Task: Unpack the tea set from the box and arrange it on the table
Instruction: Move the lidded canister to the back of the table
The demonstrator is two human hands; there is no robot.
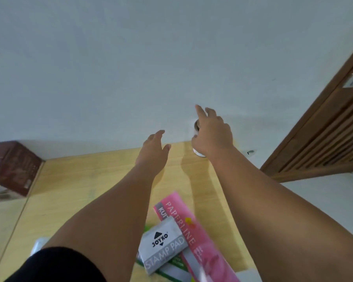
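Both my arms stretch forward over a light wooden table (86, 180). My right hand (212, 133) is at the table's far right corner, against a small white cup-like vessel (197, 127) that it mostly hides; the index and middle fingers point out past it, and I cannot tell whether the other fingers grip it. My left hand (154, 151) hovers to its left with fingers apart and nothing in it. A dark red-brown box (14, 165) stands at the table's far left edge, away from both hands.
Near me on the table lie a grey stamp pad box (163, 245), a pink paper pack (194, 235) and green-edged packs beneath them. A white wall rises behind the table. A brown slatted door (324, 135) stands at the right.
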